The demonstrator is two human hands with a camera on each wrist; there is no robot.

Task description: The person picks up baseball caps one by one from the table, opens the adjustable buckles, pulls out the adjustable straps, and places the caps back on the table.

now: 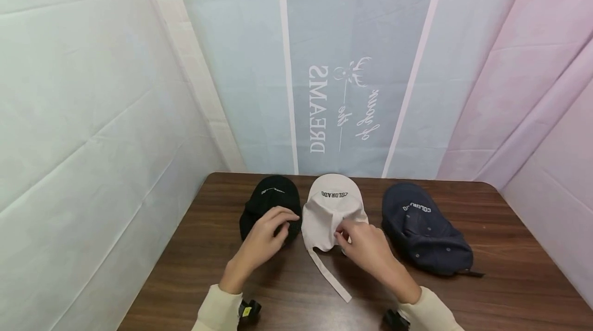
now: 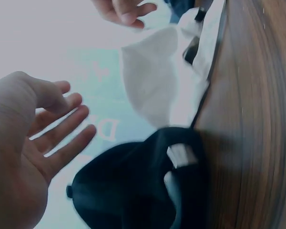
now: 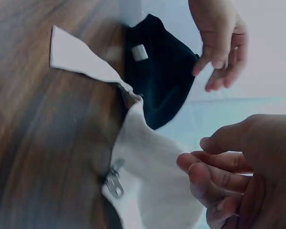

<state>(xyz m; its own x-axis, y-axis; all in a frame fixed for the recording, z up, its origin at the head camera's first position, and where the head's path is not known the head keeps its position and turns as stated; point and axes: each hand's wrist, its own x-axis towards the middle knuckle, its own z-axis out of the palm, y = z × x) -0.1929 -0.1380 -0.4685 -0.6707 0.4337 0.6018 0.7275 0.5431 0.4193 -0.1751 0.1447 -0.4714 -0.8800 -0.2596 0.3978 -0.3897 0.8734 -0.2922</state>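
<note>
Three caps lie in a row on the table. My left hand [image 1: 269,232] is over the near side of the black cap [image 1: 273,194], its fingers relaxed and holding nothing. In the left wrist view a gap shows between those fingers [image 2: 69,131] and the black cap [image 2: 128,183]. Over the back of the white cap [image 1: 334,197], my right hand [image 1: 368,246] hangs with loosely bent fingers and nothing in its grasp. The white cap's strap [image 1: 330,275] is undone and trails toward me; its metal buckle [image 3: 115,182] shows in the right wrist view.
To the right lies a navy cap [image 1: 423,233] on its side, its strap end [image 1: 471,273] sticking out. The brown wooden table [image 1: 194,269] meets a printed blue cloth [image 1: 343,27] at its far edge. Pale cloth walls [image 1: 92,115] stand on both sides.
</note>
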